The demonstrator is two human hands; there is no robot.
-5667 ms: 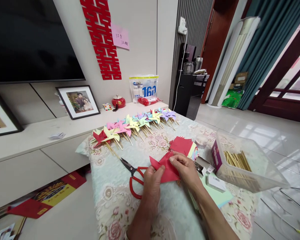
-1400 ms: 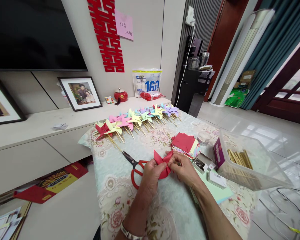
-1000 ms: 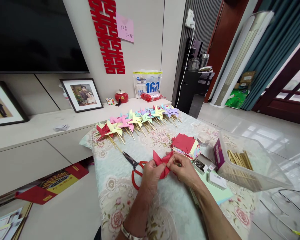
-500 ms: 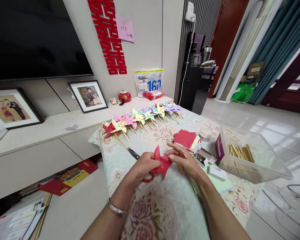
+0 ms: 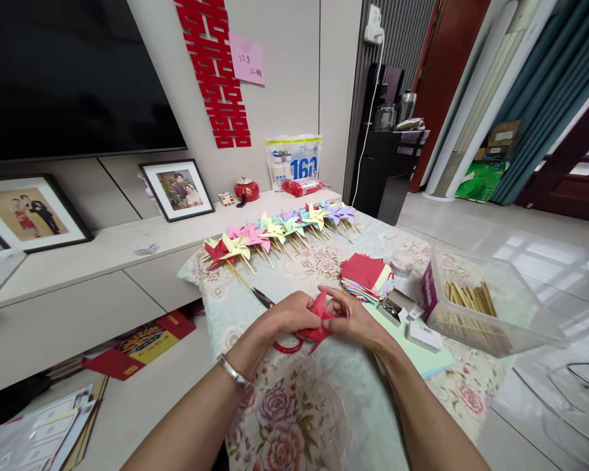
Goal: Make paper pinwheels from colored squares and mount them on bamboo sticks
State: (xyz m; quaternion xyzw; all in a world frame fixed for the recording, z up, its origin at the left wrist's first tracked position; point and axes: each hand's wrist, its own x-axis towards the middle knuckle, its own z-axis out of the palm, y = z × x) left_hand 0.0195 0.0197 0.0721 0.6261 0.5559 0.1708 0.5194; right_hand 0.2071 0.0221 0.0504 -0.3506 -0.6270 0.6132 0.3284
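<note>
Between both hands is a red paper pinwheel [image 5: 317, 332], its blades folded in toward the middle. My left hand [image 5: 294, 314] is closed on it from the left, the thumb near its centre. From the right, my right hand [image 5: 349, 318] pinches it with thumb and fingers. Partly under my left hand lie red-handled scissors [image 5: 288, 347], blades pointing away to the left. Farther back on the flowered tablecloth [image 5: 294, 405] lies a row of finished paper pinwheels [image 5: 272, 230] on wooden sticks. A stack of cut paper squares [image 5: 366, 271], red on top, lies beyond my right hand.
Right of my right hand, a small open box [image 5: 394, 309] of metal fasteners and a white box [image 5: 423, 336] rest on pale green paper [image 5: 434, 362]. A clear plastic bin [image 5: 525, 314] holds wooden sticks [image 5: 471, 299]. Behind the table stands a low cabinet [image 5: 103, 261].
My right hand has moved in and closed on the red pinwheel, where its fingers were spread before. The pinwheel's right blades are now drawn in. The view has shifted slightly.
</note>
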